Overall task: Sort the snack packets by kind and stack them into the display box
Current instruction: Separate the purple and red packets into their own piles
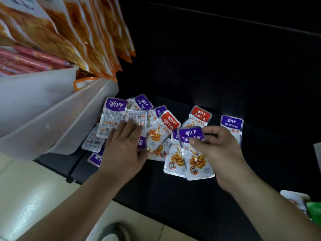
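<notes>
On the dark table (173, 197) in front of me, loose snack packets (139, 103) lie in a heap. My right hand (224, 150) pinches two purple-topped packets (196, 160) by their upper edge, its grip closed on both, at the heap's right side. My left hand (125, 146) lies flat, fingers straight, on the face-down packets (112, 119) just beside the white bins (52, 119). I count two red-topped packets (169, 122), face up near the middle. One more purple one (231, 121) lies apart at the right.
</notes>
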Tool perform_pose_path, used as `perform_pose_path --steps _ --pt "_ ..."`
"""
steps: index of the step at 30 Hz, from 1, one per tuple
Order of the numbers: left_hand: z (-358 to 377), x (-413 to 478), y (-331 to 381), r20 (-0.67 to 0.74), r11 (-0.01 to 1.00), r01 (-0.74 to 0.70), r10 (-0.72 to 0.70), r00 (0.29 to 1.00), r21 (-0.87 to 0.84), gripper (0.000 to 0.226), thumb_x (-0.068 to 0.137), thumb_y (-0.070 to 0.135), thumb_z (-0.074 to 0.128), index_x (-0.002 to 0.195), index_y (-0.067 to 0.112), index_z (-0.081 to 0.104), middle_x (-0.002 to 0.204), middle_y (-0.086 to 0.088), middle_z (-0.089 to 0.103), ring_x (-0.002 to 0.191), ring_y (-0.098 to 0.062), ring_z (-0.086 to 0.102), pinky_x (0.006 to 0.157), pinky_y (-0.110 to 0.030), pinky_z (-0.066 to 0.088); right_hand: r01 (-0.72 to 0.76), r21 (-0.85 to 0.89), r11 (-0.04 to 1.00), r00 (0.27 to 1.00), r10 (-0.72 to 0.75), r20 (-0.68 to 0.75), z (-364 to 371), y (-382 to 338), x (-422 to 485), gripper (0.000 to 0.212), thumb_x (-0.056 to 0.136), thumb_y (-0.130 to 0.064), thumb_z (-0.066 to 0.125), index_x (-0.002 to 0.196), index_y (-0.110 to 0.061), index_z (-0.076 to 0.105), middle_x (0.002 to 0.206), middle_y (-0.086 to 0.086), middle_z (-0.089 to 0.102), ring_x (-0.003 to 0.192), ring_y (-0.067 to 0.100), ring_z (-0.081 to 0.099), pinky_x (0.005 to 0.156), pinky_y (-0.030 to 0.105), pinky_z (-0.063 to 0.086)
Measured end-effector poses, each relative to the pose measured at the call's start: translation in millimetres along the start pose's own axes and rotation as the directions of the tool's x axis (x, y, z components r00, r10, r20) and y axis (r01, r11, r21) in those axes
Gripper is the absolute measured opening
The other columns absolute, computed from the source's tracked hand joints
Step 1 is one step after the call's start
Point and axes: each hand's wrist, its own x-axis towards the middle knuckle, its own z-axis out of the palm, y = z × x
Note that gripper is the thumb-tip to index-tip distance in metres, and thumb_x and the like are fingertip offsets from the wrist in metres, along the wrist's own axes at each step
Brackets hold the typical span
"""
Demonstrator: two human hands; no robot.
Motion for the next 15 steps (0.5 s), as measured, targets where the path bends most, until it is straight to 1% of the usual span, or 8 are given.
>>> perform_pose_path --steps 2,3,5,8,10,11,13,15 --pt "0.9 -2.5 -1.5 -0.006 1.000 -0.018 0.018 1.000 0.018 0.072 0.084 0.038 0.077 0.147 0.012 0.053 0.155 -0.010 0.052 0.145 -0.033 0.047 0.113 -0.056 0.045 0.045 -0.016 0.999 0.998 -0.046 -0.031 3.3 3.3 -0.1 0.044 0.084 -0.017 0.084 0.115 -0.028 0.054 0.099 -0.005 0.077 0.087 0.007 0.077 0.066 0.026 0.058" --pt "1.7 -4.3 -0.7 -0.026 0.999 -0.029 0.029 0.999 0.024 0.063 0.088 0.035 0.074 0.143 0.011 0.057 0.151 -0.010 0.056 0.141 -0.033 0.051 0.110 -0.053 0.049 0.064 -0.029 0.998 0.997 -0.066 -0.045 4.9 4.3 -0.3 0.043 0.085 -0.017 0.083 0.114 -0.030 0.053 0.096 -0.007 0.077 0.087 0.006 0.076 0.067 0.025 0.058" --pt "-2.4 -7.1 2.4 -0.099 0.998 -0.058 0.058 0.993 0.003 0.042 0.092 0.025 0.069 0.131 0.010 0.066 0.140 -0.011 0.065 0.130 -0.033 0.061 0.102 -0.047 0.056 0.103 -0.056 0.993 0.992 -0.106 -0.066 6.6 7.4 0.3 0.042 0.086 -0.016 0.082 0.110 -0.033 0.052 0.095 -0.008 0.077 0.089 0.007 0.076 0.076 0.033 0.062" --pt "-27.1 -8.5 10.1 -0.286 0.995 -0.095 0.083 0.955 -0.027 0.019 0.097 0.017 0.059 0.109 0.012 0.073 0.107 -0.006 0.076 0.091 -0.029 0.073 0.072 -0.037 0.059 0.145 -0.108 0.983 0.983 -0.156 -0.094 2.9 10.4 2.1 0.041 0.087 -0.016 0.081 0.109 -0.034 0.052 0.100 -0.005 0.077 0.091 0.007 0.076 0.084 0.041 0.063" --pt "-54.1 -8.8 26.4 -0.389 0.987 -0.122 0.074 0.918 -0.100 0.018 0.097 0.019 0.058 0.107 0.015 0.072 0.093 -0.002 0.075 0.072 -0.023 0.070 0.056 -0.033 0.056 0.183 -0.135 0.974 0.973 -0.199 -0.116 -4.1 9.4 2.9 0.042 0.088 -0.014 0.080 0.110 -0.035 0.050 0.104 -0.004 0.075 0.092 0.005 0.075 0.082 0.034 0.063" --pt "-65.0 -9.3 38.3 -0.406 0.975 -0.152 0.075 0.911 -0.161 0.017 0.097 0.021 0.058 0.107 0.018 0.071 0.089 0.001 0.074 0.067 -0.019 0.068 0.052 -0.032 0.054 0.208 -0.149 0.967 0.966 -0.227 -0.121 -8.6 8.2 2.4 0.043 0.090 -0.013 0.078 0.113 -0.035 0.050 0.106 -0.005 0.074 0.091 0.001 0.074 0.077 0.025 0.062" --pt "-74.8 -11.6 66.2 -0.309 0.922 -0.168 0.055 0.950 -0.350 0.012 0.103 0.024 0.055 0.108 0.027 0.066 0.082 0.005 0.071 0.063 -0.013 0.066 0.049 -0.034 0.053 0.247 -0.173 0.953 0.954 -0.271 -0.131 -18.7 5.3 0.8 0.045 0.094 -0.009 0.072 0.123 -0.034 0.048 0.108 -0.008 0.070 0.087 -0.011 0.069 0.065 0.009 0.054" --pt "-69.4 -13.0 91.2 -0.051 0.751 0.003 -0.049 0.997 -0.660 0.010 0.105 0.028 0.055 0.106 0.035 0.062 0.081 0.003 0.072 0.064 -0.015 0.070 0.051 -0.039 0.059 0.266 -0.176 0.948 0.947 -0.291 -0.136 -31.7 3.5 0.0 0.050 0.097 -0.005 0.064 0.134 -0.033 0.045 0.108 -0.013 0.067 0.086 -0.018 0.064 0.060 0.002 0.048"
